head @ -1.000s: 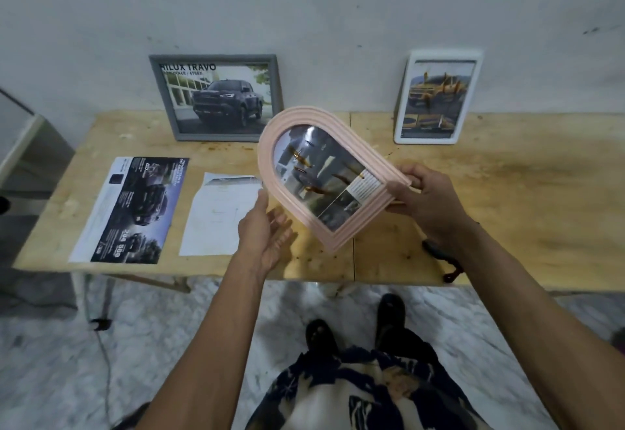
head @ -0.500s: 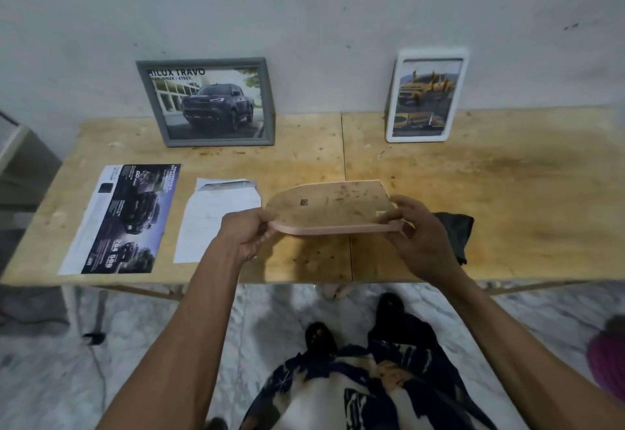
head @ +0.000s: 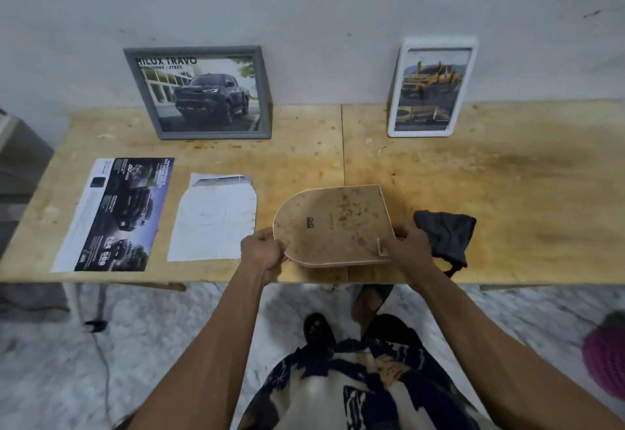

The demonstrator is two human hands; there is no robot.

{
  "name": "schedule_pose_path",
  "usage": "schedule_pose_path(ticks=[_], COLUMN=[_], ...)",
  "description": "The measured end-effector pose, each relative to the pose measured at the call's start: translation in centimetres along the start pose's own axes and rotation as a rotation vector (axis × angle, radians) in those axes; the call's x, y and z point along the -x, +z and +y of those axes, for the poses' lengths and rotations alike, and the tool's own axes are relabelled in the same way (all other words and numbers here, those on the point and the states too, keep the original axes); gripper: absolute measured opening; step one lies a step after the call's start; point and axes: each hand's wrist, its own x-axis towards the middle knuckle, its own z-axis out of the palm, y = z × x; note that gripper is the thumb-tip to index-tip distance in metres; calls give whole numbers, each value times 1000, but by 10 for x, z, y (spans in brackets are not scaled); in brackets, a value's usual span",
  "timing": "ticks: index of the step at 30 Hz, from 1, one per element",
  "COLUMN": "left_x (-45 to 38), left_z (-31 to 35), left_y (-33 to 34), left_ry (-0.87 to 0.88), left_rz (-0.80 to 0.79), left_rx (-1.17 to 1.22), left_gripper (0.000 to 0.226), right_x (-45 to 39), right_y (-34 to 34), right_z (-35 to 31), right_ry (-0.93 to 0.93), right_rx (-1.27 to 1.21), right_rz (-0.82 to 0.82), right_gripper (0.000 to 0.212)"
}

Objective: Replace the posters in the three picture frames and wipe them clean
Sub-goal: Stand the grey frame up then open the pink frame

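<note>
Here the arched pink frame (head: 333, 225) lies face down at the near edge of the wooden table (head: 507, 193), its stained backing board up, rounded end toward the person's left and straight end toward the right, so its long axis runs side to side between the two hands. The left hand (head: 262, 253) is curled closed on the rounded rim; the right hand (head: 407, 247) pinches the straight end, fingertips at a small pale tab on the backing. That tab sits directly under the right fingers, so the right hand seems the one placed to free the backing while the left steadies. Three frames are in view: this one, a grey frame (head: 199, 93) and a white frame (head: 433, 88), both leaning on the wall. Two loose sheets lie left of the hands, a dark car poster (head: 115, 215) and a pale sheet (head: 213, 218). One dark cloth (head: 443, 235) lies just beside the right hand.
</note>
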Motion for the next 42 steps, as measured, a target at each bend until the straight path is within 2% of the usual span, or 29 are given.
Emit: schedule_pose_path(ticks=[3, 10, 17, 21, 24, 31, 34, 37, 41, 42], left_x=[-13, -16, -9, -5, -5, -20, -31, -35, -62, -66], left_z=[-2, -2, -9, -13, -12, 22, 25, 23, 9, 8], left_y=[2, 15, 29, 39, 44, 54, 54, 48, 40, 38], left_ry=[64, 185, 374, 365, 317, 59, 17, 9, -36, -53], left_rz=[15, 91, 129, 111, 139, 261, 272, 212, 125, 107], left_rx=[-215, -576, -769, -975, -949, -811, -779, -771, -651, -630], left_gripper=[43, 36, 39, 37, 38, 46, 46, 45, 71, 70], right_x=[-8, -14, -14, -14, -17, -24, -27, -30, -33, -32], right_y=[5, 7, 5, 9, 12, 11, 12, 14, 14, 14], right_z=[3, 5, 8, 13, 18, 19, 22, 23, 23, 23], right_ry=[35, 34, -47, -125, -98, -137, -147, -137, -149, -152], right_rx=[34, 78, 106, 252, 384, 433, 492, 537, 573, 569], right_rz=[-12, 8, -36, -91, -106, -144, -156, -152, -156, -159], right_gripper=[15, 14, 37, 61, 68, 68, 66, 65, 64, 63])
